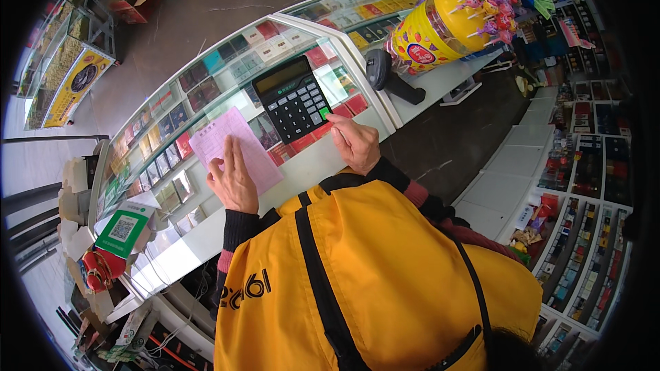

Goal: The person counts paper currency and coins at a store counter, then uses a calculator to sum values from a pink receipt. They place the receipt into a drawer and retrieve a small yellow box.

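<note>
A pink paper form with a printed grid lies on the glass-topped display counter. My left hand rests on it, index and middle fingers stretched out over the sheet and the thumb held away from them. Right of the form is a black desktop calculator, tilted in the view, its display at the far end. My right hand is at its near right corner, the index finger at the green key and the other fingers curled. Whether that key is pressed down cannot be told.
A black handheld barcode scanner stands to the right, beside a large yellow lollipop jar. At the counter's left end are a green code stand and a red ornament. Stocked shelves line the right side.
</note>
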Demonstrator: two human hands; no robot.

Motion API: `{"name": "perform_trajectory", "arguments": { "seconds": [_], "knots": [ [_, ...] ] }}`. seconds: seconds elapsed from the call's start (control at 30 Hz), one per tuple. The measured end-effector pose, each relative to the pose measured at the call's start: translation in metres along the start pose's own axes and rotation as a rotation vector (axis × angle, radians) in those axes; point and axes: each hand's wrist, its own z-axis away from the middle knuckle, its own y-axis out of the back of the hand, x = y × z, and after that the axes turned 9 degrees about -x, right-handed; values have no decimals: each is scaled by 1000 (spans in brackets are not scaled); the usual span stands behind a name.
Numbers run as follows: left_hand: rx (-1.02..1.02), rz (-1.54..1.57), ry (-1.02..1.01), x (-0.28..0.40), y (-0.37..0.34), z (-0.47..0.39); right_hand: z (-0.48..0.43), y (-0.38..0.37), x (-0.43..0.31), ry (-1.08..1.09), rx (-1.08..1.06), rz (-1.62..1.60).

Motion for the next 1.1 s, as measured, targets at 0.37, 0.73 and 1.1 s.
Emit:
{"name": "perform_trajectory", "arguments": {
  "seconds": [0.37,0.73,1.1],
  "knots": [
    [26,-7,-1,1,0,0,-8,-6,2,-74,22,26],
    [37,-25,-14,0,0,1,-24,-28,-10,-240,-188,70],
    [20,-31,-7,1,0,1,-39,-44,-29,-340,-337,180]
  ]
}}
